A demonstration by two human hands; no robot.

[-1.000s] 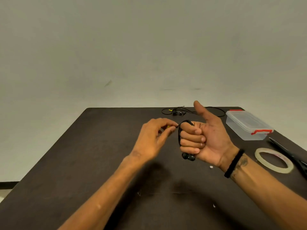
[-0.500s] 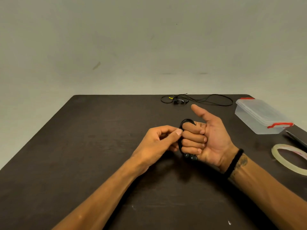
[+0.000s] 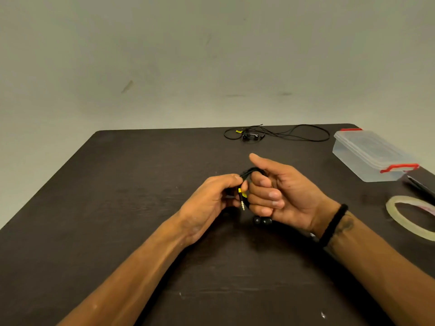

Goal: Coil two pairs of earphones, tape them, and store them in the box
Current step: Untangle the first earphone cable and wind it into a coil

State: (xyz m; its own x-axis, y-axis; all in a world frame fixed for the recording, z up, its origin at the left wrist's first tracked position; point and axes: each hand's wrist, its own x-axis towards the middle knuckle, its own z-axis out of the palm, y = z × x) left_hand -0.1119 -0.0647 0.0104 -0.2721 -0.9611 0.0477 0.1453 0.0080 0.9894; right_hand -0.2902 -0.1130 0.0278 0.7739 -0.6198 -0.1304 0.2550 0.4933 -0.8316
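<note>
A black pair of earphones (image 3: pixel 250 172) is coiled round the curled fingers of my right hand (image 3: pixel 284 196), thumb sticking up. Its two earbuds (image 3: pixel 262 221) hang below that fist. My left hand (image 3: pixel 211 203) pinches the cable's end, with the yellow-banded plug (image 3: pixel 242 199) pointing down between the two hands. The second pair of earphones (image 3: pixel 277 134) lies loose and uncoiled at the table's far edge. The clear plastic box (image 3: pixel 369 154) with red clips stands shut at the far right. A roll of clear tape (image 3: pixel 410 218) lies flat at the right edge.
A dark, thin tool, maybe scissors (image 3: pixel 421 188), lies between the box and the tape, cut off by the frame. The dark table (image 3: pixel 117 208) ends at a pale wall. A black band sits on my right wrist.
Both hands stay together over the table's middle. My left hand has brought the cable's end down the coil, and the plug now shows between the hands. The camera has tilted down.
</note>
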